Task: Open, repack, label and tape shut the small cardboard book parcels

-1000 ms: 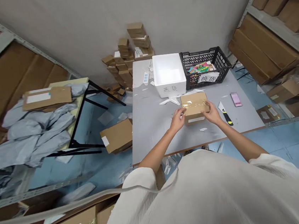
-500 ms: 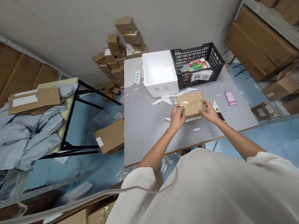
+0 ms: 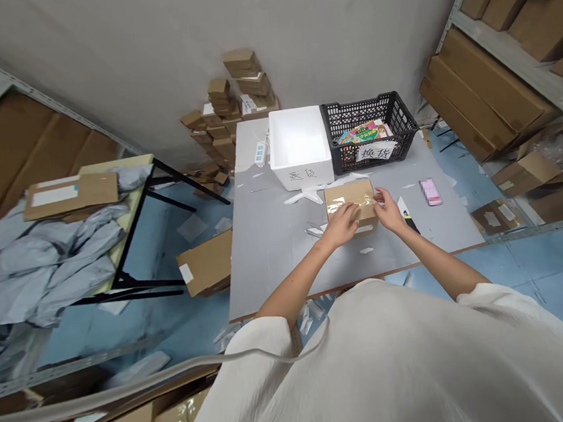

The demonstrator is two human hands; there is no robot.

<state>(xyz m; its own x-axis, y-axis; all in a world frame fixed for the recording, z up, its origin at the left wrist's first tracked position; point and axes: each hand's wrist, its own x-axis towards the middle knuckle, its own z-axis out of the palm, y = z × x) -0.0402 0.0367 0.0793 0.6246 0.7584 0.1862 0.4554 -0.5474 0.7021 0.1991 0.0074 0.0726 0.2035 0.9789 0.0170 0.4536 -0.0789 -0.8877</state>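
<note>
A small brown cardboard box (image 3: 341,193) rests on the grey table, with shiny clear tape across its top and a white label low on its near side. My left hand (image 3: 342,226) lies over the near part of the top, its fingers stretched across the tape. At the right edge of the box, my right hand (image 3: 386,209) has its thumb and fingers closed on the side by the tape's end. Just right of that hand is a utility knife (image 3: 410,221), black and yellow, partly hidden by the forearm.
Behind the box stand a white foam bin (image 3: 302,174) and a black plastic crate (image 3: 339,158) holding colourful booklets. A pink phone-like item (image 3: 430,192) lies right. Paper scraps (image 3: 306,196) litter the table (image 3: 266,253). Grey parcels (image 3: 49,255) cover a side table; cartons fill shelves.
My left hand has moved from the box's left side onto its taped top. My right hand stays at the right edge. The camera view has shifted slightly.
</note>
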